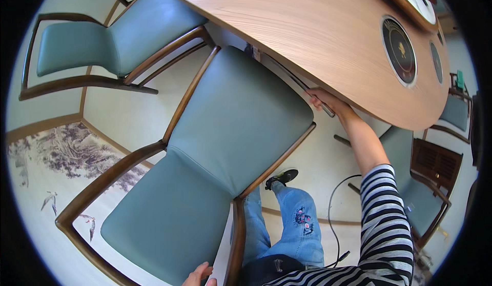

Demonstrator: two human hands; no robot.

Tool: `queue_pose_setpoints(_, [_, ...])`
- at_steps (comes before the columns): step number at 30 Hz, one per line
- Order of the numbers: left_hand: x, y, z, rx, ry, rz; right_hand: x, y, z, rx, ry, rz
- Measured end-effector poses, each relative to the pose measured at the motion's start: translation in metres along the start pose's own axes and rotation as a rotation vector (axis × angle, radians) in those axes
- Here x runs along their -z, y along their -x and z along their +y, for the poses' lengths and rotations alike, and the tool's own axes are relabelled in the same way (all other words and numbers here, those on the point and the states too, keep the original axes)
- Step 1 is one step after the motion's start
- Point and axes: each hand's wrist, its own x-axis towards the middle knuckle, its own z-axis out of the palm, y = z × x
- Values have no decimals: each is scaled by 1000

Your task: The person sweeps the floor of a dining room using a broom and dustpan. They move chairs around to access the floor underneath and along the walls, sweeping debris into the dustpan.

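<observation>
My right hand (325, 101) is closed around a slim grey metal pole (299, 81) near its end, just below the table's edge. The pole slants away to the far left under the wooden table (246, 9), where its far end is hidden. A green-blue padded chair (236, 106) with brown wooden arms stands in front of the table, left of my legs. At the lower edge my left hand (197, 275) shows only in part, beside the chair's backrest and near its right arm. Its visible fingers are apart and bent a little, with nothing seen in them.
A second green-blue chair (148, 29) stands at the far left, and another (420, 199) at the right. A round dark inset (398, 50) lies in the tabletop. A black cable (330, 219) hangs beside my right leg. A brown louvred cabinet (435, 163) stands at the right.
</observation>
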Motion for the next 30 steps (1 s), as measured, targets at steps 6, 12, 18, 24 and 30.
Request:
queue_pose_setpoints(6, [-30, 5, 12, -121, -111, -40, 82, 93, 113, -196, -74, -16])
queue_pose_setpoints(12, [-83, 0, 4, -104, -500, -314, 112, 158, 271, -262, -401, 50])
queue_pose_setpoints(18, [-140, -30, -41, -118, -869, -590, 79, 204, 426, -432, -855, 67])
queue_pose_setpoints(24, [-175, -53, -78, 328, -359, -623, 4, 253, 495, -480, -1032, 193])
queue_pose_setpoints(30, [-169, -66, -82, 1143, 239, -481, -55, 268, 429, -236, -1296, 153])
